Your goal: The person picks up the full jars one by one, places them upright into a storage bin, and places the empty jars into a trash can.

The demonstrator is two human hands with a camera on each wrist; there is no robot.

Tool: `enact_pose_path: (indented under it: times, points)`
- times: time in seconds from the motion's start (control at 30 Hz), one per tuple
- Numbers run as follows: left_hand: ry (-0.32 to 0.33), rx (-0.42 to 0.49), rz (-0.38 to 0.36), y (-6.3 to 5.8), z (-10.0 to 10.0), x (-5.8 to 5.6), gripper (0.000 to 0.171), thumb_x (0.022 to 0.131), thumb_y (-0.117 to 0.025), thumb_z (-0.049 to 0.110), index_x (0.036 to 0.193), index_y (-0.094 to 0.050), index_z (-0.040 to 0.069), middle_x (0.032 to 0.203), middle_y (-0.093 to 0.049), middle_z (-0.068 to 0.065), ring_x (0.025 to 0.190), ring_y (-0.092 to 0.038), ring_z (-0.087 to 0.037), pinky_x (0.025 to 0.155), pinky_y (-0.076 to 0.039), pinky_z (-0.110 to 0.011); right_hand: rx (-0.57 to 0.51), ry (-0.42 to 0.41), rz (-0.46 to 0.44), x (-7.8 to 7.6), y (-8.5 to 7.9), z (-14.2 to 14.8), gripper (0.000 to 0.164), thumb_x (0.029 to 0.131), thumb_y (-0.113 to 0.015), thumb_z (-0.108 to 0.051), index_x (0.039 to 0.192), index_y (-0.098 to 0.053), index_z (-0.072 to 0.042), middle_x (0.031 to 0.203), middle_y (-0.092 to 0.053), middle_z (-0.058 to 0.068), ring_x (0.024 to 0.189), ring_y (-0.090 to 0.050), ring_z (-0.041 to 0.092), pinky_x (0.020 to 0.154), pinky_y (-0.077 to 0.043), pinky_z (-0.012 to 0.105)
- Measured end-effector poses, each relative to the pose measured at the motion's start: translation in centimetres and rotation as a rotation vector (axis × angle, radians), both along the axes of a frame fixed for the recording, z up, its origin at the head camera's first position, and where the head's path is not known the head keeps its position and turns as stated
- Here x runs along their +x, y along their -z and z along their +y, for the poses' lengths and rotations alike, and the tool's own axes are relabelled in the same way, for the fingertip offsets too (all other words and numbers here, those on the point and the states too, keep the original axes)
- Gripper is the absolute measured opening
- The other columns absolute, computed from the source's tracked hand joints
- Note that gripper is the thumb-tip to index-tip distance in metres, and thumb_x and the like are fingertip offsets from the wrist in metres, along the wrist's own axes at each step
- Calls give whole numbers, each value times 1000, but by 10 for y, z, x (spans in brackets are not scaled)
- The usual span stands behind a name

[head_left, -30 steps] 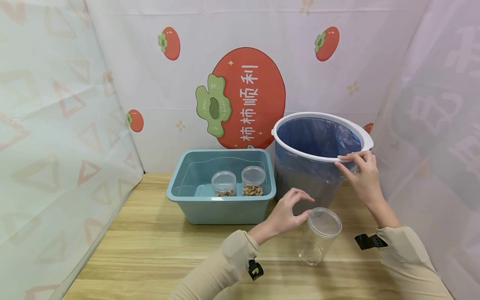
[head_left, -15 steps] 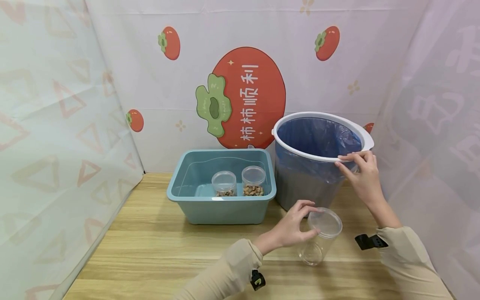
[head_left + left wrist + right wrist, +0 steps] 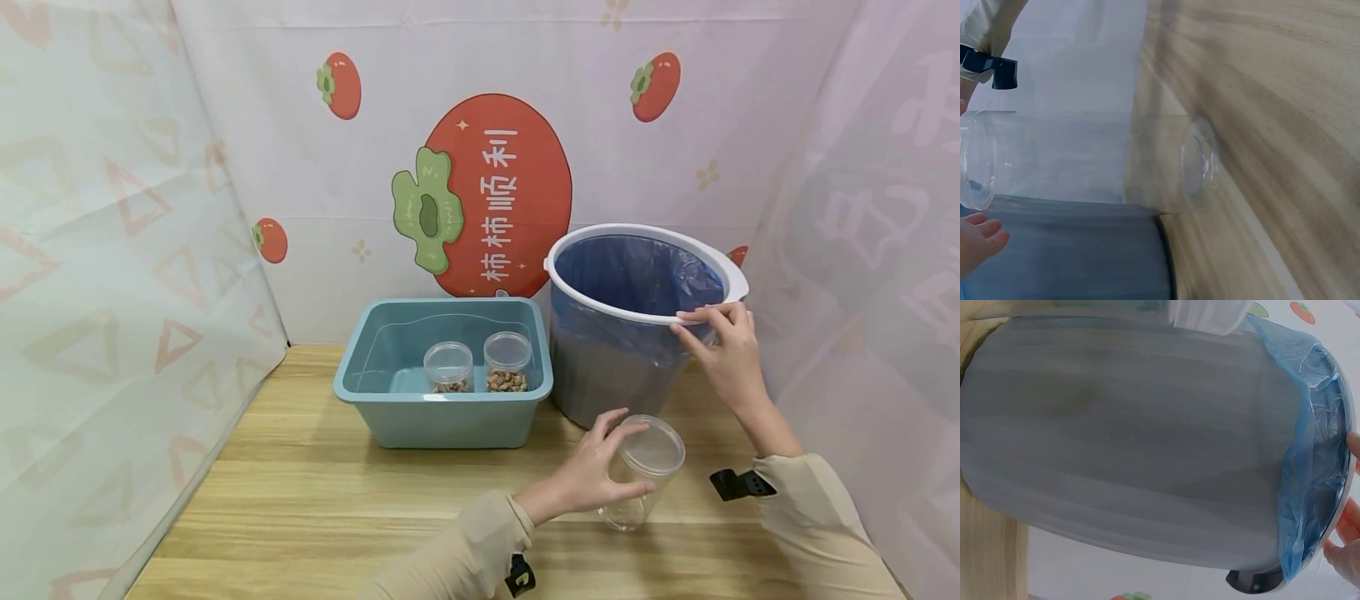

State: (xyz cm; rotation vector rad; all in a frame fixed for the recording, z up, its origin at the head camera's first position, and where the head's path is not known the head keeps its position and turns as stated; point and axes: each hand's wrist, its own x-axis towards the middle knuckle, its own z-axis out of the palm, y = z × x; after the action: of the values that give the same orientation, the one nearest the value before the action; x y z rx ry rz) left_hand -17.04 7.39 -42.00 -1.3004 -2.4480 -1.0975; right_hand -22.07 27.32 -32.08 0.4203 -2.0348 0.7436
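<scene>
A clear, lidded plastic jar (image 3: 654, 450) stands upright on the wooden table in front of the grey trash can (image 3: 615, 375). My left hand (image 3: 588, 475) is at the jar's left side, its thumb and fingers spread to either side of it near the lid. In the left wrist view a gap shows between the fingertips (image 3: 988, 234) and the jar. My right hand (image 3: 726, 354) pinches the white rim of the trash can at its front right. A blue bag (image 3: 1316, 444) lines the can and hangs over its outside below the rim.
Left of the trash can sits a blue-green plastic basin (image 3: 442, 421). Two clear jars stand inside it, one jar (image 3: 450, 367) and another jar (image 3: 507, 367), both with brown pieces at the bottom. A printed cloth backdrop (image 3: 300, 167) closes off the back and sides.
My left hand has moved right and toward the front edge, from beside the jar's lid to around its upper part. The right hand stays on the trash can's rim.
</scene>
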Motion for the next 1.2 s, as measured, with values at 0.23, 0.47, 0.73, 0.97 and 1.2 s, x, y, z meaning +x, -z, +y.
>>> enact_pose_path:
  times: [0.23,0.47,0.73,0.97,1.2]
  points:
    - [-29,79,19,14,9,2,75,74,-71,30,133,-29,13,133,-27,-16,125,-32,-23,95,-36,-31,-1,0,-1,0,0,0,30,60,-72,14,88,-63,8,89,-48,23,84,-39,34,75,-25,29]
    - [-50,154,73,27,17,1,84,68,-76,29,133,-26,10,127,-32,-12,120,-37,-17,95,-34,-22,-6,-7,15,0,0,-2,30,59,-72,15,87,-63,8,88,-48,23,83,-40,34,76,-25,27]
    - [-89,185,141,32,21,0,85,66,-78,29,132,-27,9,121,-38,-7,113,-42,-12,93,-32,-15,-10,-9,25,1,0,-3,31,59,-72,15,87,-63,8,87,-48,23,83,-40,34,75,-24,25]
    - [-101,225,127,32,20,-1,81,64,-79,27,128,-33,10,118,-41,-5,109,-44,-10,90,-33,-14,-13,-3,9,2,0,-2,31,59,-72,15,88,-63,8,87,-47,23,84,-39,34,75,-24,24]
    - [-105,265,116,32,16,-2,80,62,-80,25,126,-36,9,117,-41,-5,108,-44,-10,89,-35,-15,-19,-7,14,1,0,-2,30,60,-72,15,88,-64,7,87,-49,21,82,-39,28,75,-23,22]
